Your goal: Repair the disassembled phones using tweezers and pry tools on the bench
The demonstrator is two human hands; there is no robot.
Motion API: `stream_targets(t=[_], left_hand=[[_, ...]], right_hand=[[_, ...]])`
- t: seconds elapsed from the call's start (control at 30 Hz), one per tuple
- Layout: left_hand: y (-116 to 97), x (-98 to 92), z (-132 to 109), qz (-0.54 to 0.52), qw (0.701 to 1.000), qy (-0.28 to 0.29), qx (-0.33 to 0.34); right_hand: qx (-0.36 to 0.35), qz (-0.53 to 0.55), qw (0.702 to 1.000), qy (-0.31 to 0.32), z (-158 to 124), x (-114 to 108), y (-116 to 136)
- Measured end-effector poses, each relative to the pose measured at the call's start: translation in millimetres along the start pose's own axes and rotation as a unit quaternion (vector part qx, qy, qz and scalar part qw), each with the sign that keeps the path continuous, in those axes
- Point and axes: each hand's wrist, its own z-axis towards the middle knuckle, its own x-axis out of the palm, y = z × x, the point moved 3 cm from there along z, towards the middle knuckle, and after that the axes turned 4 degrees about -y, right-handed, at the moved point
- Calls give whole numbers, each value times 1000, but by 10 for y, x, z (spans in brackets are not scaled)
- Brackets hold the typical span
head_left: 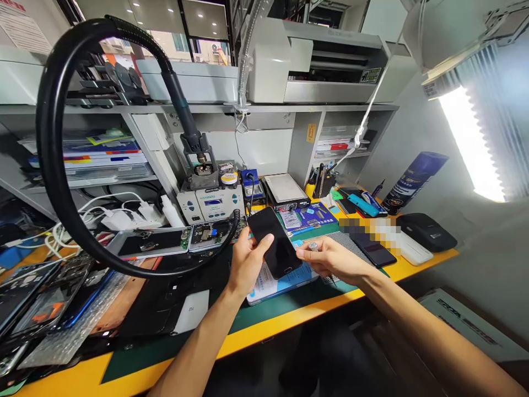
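My left hand (247, 258) is closed around the left side of a black smartphone (276, 245), thumb on its dark screen. The phone is tilted above a blue-and-white box (266, 288) on the green mat. My right hand (333, 259) is closed on a slim screwdriver (314, 246); its silver cap shows above the fingers and a thin dark tip below the hand. Fingertips of that hand reach the phone's lower right edge; whether they press on it I cannot tell.
A hot air station (212, 205) with a thick black hose (52, 132) arching over the left stands behind. Opened devices (37, 292) crowd the left. To the right are a dark phone (374, 248), a spray can (413, 182), a black case (427, 230) and a bright lamp (471, 143).
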Motion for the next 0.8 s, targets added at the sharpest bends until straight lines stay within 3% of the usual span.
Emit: stream_targets(t=[0.27,0.53,0.67,0.8], left_hand=[[-3,0,-5,15,1000,3,8],[-82,-38,25,74,997,3,-6],[-137,-48,16,59,998,-11,4],[-158,-73,-6,73,994,-38,72]], right_hand=[[24,20,1000,-1,5,26,-6],[-37,-34,990,-129,-18,29,179],[-8,22,996,-83,7,79,180],[8,71,996,-48,6,213,87]])
